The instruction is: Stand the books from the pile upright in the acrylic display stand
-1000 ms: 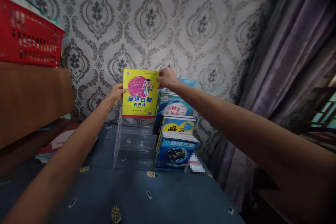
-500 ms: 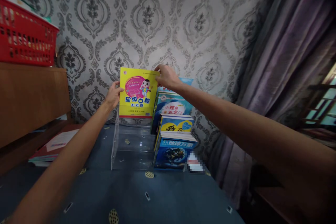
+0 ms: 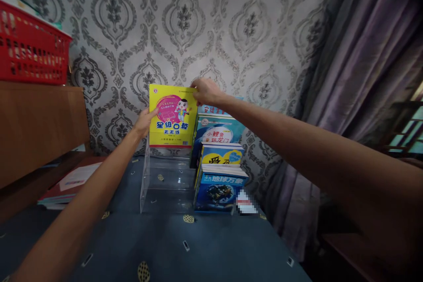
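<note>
A yellow book (image 3: pixel 172 134) with a cartoon child on its cover stands upright on the back tier of a clear stepped rack (image 3: pixel 144 185). My left hand (image 3: pixel 144 122) grips its left edge, thumb lying on the cover. At its upper right corner, my right hand (image 3: pixel 208 91) pinches the book. Filling the rack's right half are several books in rows, among them a teal book (image 3: pixel 218 130), a yellow-and-blue book (image 3: pixel 216 156) and, in front, a dark blue book (image 3: pixel 216 194). Part of the rearmost light blue book (image 3: pixel 211 109) is hidden by my right hand and forearm.
The rack rests on a dark blue patterned cloth (image 3: pixel 165 246). On the left are a wooden cabinet (image 3: pixel 42 128) topped by a red basket (image 3: pixel 36 53), and a stack of papers and folders (image 3: pixel 71 185). Patterned wallpaper is behind; a purple curtain (image 3: pixel 330 88) hangs at right.
The yellow book has shifted slightly left, with my right hand moving along with it. My left thumb now lies over the cover instead of at its edge.
</note>
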Demonstrator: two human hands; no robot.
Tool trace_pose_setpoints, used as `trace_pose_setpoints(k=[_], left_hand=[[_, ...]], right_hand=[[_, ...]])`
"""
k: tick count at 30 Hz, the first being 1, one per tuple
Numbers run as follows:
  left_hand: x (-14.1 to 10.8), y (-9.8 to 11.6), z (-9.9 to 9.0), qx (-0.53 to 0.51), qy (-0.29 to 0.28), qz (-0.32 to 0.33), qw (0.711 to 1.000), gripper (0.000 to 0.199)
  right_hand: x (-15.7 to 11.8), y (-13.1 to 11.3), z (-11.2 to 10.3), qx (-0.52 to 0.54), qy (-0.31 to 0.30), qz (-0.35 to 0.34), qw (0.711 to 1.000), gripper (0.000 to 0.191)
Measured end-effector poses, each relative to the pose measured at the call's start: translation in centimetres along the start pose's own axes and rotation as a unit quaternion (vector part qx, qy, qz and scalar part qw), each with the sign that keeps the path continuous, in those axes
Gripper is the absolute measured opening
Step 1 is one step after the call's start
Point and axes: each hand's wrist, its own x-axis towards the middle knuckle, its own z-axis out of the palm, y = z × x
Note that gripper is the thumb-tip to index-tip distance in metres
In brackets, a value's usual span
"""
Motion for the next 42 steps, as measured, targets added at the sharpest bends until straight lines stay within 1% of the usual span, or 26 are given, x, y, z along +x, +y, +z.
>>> trace_pose_setpoints(k=[4,9,11,14,18,20,23,26,28,30,32,33,35,36,38,39,41,42], left_hand=[[0.0,-0.2,-0.1,-0.003,-0.007,-0.01,1.0,0.032],[0.0,-0.1,-0.2,-0.001,-0.004,-0.02,1.0,0.033],[-0.2,0.1,-0.2,0.005,-0.001,-0.022,1.0,0.031],[-0.4,0.4,-0.2,0.018,0.002,-0.022,1.0,0.029],[-0.6,0.7,-0.2,0.025,-0.002,-0.018,1.0,0.037],[-0.6,0.9,-0.2,0.027,-0.009,-0.011,1.0,0.042],[-0.6,1.1,-0.3,0.038,-0.005,-0.003,0.999,0.043],[-0.6,1.2,-0.7,0.061,0.024,-0.005,0.998,0.041],[-0.8,1.3,-1.0,0.079,0.044,-0.008,0.996,0.042],[-1.0,1.4,-1.3,0.095,0.053,-0.008,0.994,0.044],[-1.2,1.5,-1.5,0.106,0.052,-0.006,0.993,0.045],[-1.4,1.5,-1.6,0.11,0.052,-0.004,0.993,0.046],[-1.8,1.5,-1.9,0.115,0.065,0.005,0.991,0.048],[-2.1,1.5,-2.1,0.116,0.08,0.012,0.99,0.048],[-3.0,1.3,-2.8,0.11,0.123,0.027,0.986,0.048],[-3.6,1.1,-3.2,0.104,0.145,0.035,0.983,0.048],[-5.1,0.8,-4.5,0.095,0.184,0.043,0.977,0.048],[-6.1,0.6,-5.3,0.098,0.2,0.043,0.974,0.047]], right_hand=[[-0.4,-0.4,-0.2,-0.077,-0.001,-0.007,0.997,0.027],[-1.0,-0.9,-0.6,-0.085,-0.013,-0.013,0.996,0.029],[-1.2,-0.9,-0.8,-0.063,-0.017,-0.012,0.998,0.029],[-1.5,-0.7,-1.0,0.0,-0.015,0.001,1.0,0.032],[-1.5,-0.3,-1.2,0.097,-0.001,0.014,0.995,0.036],[-1.5,0.0,-1.3,0.128,0.007,0.021,0.992,0.036],[-1.4,0.3,-1.6,0.142,0.037,0.034,0.989,0.033],[-1.9,0.4,-2.0,0.148,0.075,0.039,0.985,0.029],[-2.7,0.3,-2.2,0.159,0.105,0.04,0.981,0.027],[-4.1,0.1,-2.3,0.172,0.134,0.039,0.975,0.026],[-6.2,-0.2,-1.9,0.177,0.152,0.028,0.972,0.025],[-7.5,-0.4,-1.6,0.174,0.155,0.015,0.972,0.025],[-10.7,-0.9,-0.5,0.147,0.139,-0.029,0.979,0.023],[-12.5,-1.2,0.2,0.128,0.123,-0.063,0.982,0.023],[-16.6,-1.9,1.9,0.097,0.077,-0.16,0.979,0.025],[-18.8,-2.3,3.0,0.086,0.035,-0.218,0.972,0.026],[-23.0,-2.9,5.2,0.072,-0.072,-0.311,0.945,0.031],[-25.0,-3.1,6.3,0.06,-0.111,-0.331,0.935,0.032]])
